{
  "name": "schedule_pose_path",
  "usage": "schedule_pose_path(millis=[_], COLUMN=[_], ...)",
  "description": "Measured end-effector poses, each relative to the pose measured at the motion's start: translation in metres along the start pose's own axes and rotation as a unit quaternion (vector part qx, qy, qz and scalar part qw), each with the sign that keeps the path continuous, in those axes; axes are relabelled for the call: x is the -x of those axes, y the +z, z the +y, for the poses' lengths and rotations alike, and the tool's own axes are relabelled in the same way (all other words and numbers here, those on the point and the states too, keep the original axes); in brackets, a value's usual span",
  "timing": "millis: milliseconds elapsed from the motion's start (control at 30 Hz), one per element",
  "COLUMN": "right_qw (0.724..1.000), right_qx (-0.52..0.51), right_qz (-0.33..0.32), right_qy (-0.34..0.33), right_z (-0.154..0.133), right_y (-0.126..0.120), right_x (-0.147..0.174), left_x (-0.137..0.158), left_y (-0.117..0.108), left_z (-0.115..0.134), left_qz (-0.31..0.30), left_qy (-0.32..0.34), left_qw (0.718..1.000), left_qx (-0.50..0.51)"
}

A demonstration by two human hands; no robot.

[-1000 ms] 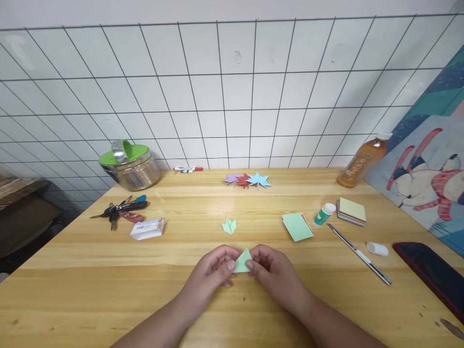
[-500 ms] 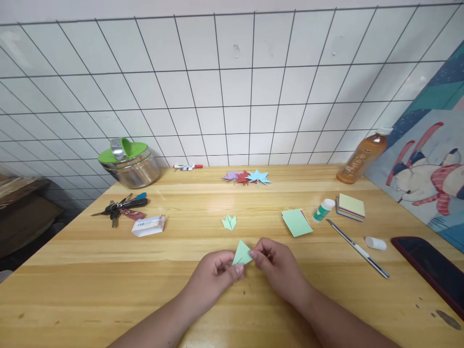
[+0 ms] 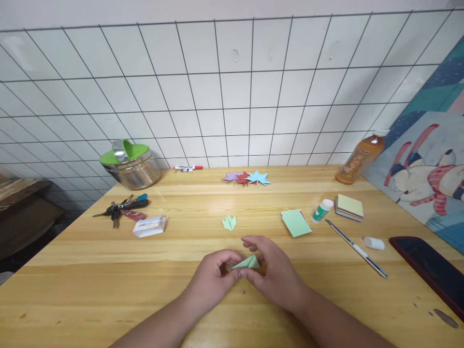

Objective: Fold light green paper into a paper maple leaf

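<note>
Green folded paper (image 3: pixel 248 263): between both hands, at the near middle of the surface (image 3: pixel 108 285)
Left hand (image 3: pixel 216 276): thumb and fingers gripping the paper's left end
Right hand (image 3: pixel 271 274): gripping its right end, thumb tips close together
Second folded piece (image 3: pixel 229 223): beyond the hands
Paper stack (image 3: pixel 296 224): right, near the glue stick (image 3: pixel 322 211)

Folded paper (image 3: pixel 249 262) pale green (lid (image 3: pixel 139 152) brighter green).
</note>
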State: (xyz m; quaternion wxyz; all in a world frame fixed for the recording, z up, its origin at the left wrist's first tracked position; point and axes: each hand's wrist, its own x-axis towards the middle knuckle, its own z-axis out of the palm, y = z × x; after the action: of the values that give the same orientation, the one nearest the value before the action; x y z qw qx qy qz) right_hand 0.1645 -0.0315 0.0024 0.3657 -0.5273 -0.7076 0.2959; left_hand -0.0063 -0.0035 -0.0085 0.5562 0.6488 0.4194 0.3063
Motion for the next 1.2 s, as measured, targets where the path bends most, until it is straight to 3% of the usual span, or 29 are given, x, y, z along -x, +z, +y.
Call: schedule_pose_path(millis=[133, 333, 433, 633, 767, 1200], right_qw=[1.0, 0.996, 0.999, 1.0, 0.998, 0.996], right_qx=[-0.013, -0.061, -0.022, 0.01, 0.045, 0.086], right_qz=[0.016, -0.015, -0.028, -0.003, -0.022, -0.003], right_qy=[-0.009, 0.063, 0.042, -0.017, -0.043, -0.002], right_z=[0.004, 0.008, 0.005, -0.001, -0.006, -0.004], right_y=[0.0, 0.001, 0.002, -0.001, -0.005, -0.007], right_x=[-0.001, -0.005, -0.004, -0.002, -0.002, -0.002], left_x=[0.001, -0.001, -0.003, -0.001, -0.002, -0.002], left_y=[0.001, -0.007, -0.01, -0.008, -0.009, -0.006], left_z=[0.004, 0.011, 0.012, 0.011, 0.012, 0.011], left_qz=[-0.004, 0.048, 0.036, 0.029, 0.038, 0.043], left_qy=[-0.009, -0.042, -0.051, -0.058, -0.071, -0.053], left_qw=[1.0, 0.996, 0.992, 0.991, 0.989, 0.993], left_qx=[-0.003, 0.057, 0.113, 0.119, 0.128, 0.092])
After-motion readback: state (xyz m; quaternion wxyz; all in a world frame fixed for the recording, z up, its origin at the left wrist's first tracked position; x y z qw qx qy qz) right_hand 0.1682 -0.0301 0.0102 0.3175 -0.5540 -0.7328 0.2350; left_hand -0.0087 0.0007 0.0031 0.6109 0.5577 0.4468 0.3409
